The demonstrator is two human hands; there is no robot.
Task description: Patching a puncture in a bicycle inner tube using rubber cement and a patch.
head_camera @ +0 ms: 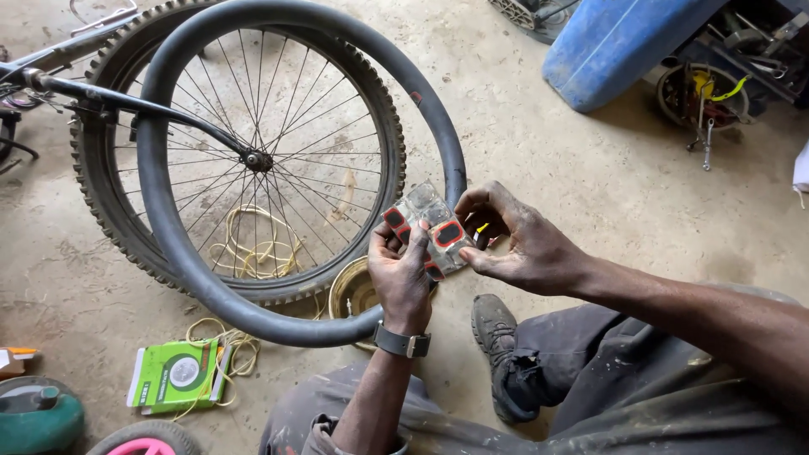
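- Head view: left hand (403, 274) grips a strip of red-edged tyre patches (428, 227).
- Right hand (522, 244) pinches the strip's edge, beside the loose inner tube (168, 236).

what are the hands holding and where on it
Both hands hold a clear sheet of tyre patches: left hand grips its lower edge, right hand pinches its right edge.

head view, looking steeply down, close
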